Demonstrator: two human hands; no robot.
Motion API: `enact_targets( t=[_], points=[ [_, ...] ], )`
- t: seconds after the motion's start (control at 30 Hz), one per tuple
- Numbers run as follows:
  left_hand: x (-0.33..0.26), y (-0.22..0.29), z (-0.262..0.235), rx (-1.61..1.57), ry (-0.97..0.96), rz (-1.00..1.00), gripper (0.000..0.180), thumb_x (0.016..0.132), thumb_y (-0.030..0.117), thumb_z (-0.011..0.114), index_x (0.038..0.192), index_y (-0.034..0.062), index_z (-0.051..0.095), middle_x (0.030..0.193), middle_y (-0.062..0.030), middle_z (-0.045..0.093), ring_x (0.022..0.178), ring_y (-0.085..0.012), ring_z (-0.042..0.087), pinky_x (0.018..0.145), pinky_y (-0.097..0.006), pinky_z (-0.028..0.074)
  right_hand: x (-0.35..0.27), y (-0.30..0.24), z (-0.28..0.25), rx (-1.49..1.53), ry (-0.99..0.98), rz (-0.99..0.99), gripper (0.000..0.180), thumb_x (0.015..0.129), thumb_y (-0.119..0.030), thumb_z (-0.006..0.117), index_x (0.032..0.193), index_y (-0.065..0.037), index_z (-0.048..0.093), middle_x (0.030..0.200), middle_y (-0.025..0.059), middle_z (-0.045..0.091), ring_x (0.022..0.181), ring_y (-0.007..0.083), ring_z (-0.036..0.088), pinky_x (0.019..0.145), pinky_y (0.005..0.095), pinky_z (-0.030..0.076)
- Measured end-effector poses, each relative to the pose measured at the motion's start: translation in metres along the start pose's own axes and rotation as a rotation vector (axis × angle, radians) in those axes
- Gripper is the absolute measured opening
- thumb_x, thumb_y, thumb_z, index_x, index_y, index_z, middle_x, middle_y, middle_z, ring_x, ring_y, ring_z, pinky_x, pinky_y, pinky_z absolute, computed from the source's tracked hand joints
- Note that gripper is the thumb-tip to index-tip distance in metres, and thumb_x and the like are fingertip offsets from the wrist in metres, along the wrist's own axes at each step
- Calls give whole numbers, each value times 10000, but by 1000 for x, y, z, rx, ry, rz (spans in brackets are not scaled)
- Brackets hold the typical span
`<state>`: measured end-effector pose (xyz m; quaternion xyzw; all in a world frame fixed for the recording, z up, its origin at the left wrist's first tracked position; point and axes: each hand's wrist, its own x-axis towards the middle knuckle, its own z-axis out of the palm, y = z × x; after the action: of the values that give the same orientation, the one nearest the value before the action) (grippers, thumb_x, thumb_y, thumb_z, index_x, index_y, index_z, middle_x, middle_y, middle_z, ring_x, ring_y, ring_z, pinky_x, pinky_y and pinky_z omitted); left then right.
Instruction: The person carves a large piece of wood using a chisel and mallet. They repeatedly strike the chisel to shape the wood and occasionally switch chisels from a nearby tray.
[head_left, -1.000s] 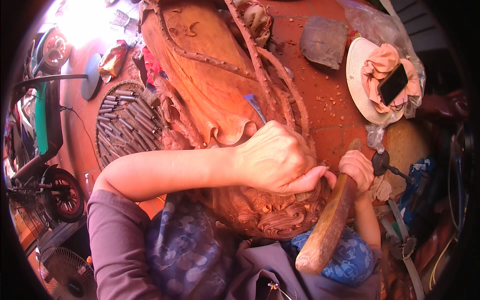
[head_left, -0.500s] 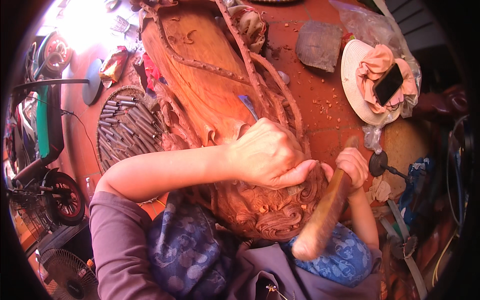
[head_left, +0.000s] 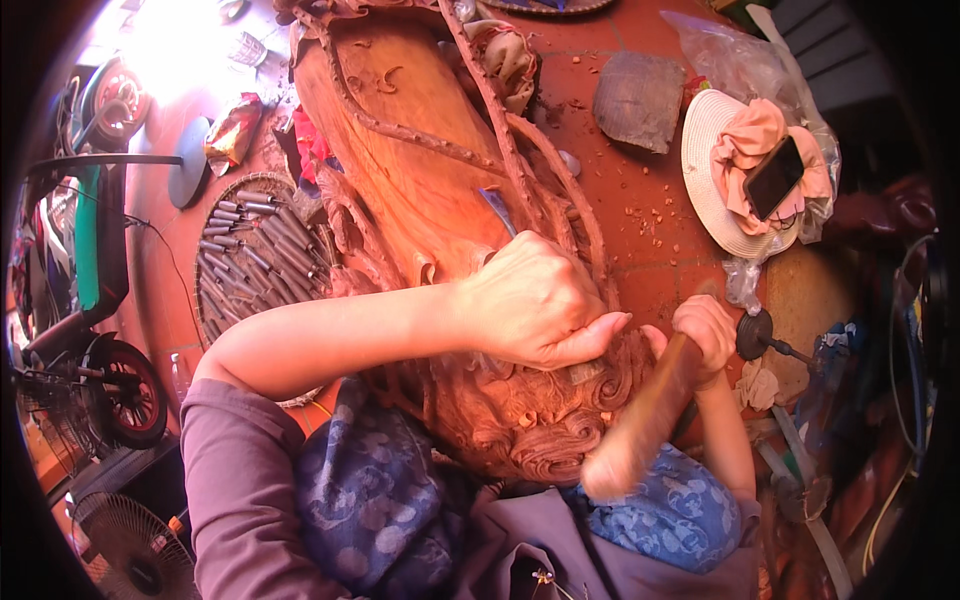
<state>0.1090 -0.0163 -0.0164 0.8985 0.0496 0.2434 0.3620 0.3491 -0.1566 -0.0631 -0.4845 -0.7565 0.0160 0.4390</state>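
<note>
My left hand (head_left: 540, 305) is closed in a fist over the carved wood, around a chisel (head_left: 497, 212). Its bluish metal blade sticks out beyond the knuckles, pointing away from me; the handle is hidden in the fist. At the right, my right hand (head_left: 703, 335) grips a wooden mallet (head_left: 640, 425), whose thick end slants down toward my lap, smeared by motion. Beneath both hands lies a large reddish-brown wood carving (head_left: 400, 190), with a smooth panel, twisting branch shapes and curled relief at its near end, close against my blue patterned trousers (head_left: 380, 480).
On the left stands a round woven basket (head_left: 207, 290) of many chisels. A fan (head_left: 135, 550) and a wheeled vehicle (head_left: 125, 390) are farther left. Wood chips (head_left: 655, 215) litter the tiles. To the right lie a wooden block (head_left: 640, 100), a straw hat (head_left: 705, 165) and a phone (head_left: 774, 178).
The mallet's thick end has risen slightly and swung a little away from my lap. My left hand keeps its hold on the chisel. The whole view has shifted slightly.
</note>
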Motion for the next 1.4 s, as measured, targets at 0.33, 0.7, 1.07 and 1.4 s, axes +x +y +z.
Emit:
enact_targets(
  t=[0.33, 0.7, 1.07, 1.4],
  points=[
    [-2, 1, -12, -6, -137, -20, 378, 929, 199, 596, 590, 52, 519, 574, -120, 527, 536, -349, 556, 514, -443, 453, 2, -1, 8, -27, 0, 23, 311, 700, -70, 842, 745, -54, 535, 679, 93, 569, 591, 291, 584, 571, 387, 484],
    [-2, -1, -18, -10, -112, -41, 413, 935, 179, 589, 562, 59, 460, 544, -120, 492, 508, -357, 529, 489, -451, 419, 7, -9, 3, -115, -108, 184, 346, 690, -80, 866, 762, -57, 528, 682, 93, 580, 617, 291, 610, 596, 394, 513],
    [-1, 14, -21, 23, -160, 37, 402, 943, 227, 588, 579, 89, 488, 539, -84, 480, 511, -324, 538, 492, -433, 443, -1, -5, 1, -4, -42, 79, 368, 681, -105, 880, 783, -54, 531, 677, 89, 568, 612, 287, 598, 579, 386, 497],
    [-1, 8, -10, -73, -130, -42, 421, 944, 224, 585, 567, 60, 491, 542, -126, 500, 501, -354, 540, 479, -455, 433, 15, -23, -5, 59, -89, 71, 377, 666, -114, 889, 767, -56, 531, 666, 83, 557, 591, 290, 590, 568, 375, 501]
  ],
)
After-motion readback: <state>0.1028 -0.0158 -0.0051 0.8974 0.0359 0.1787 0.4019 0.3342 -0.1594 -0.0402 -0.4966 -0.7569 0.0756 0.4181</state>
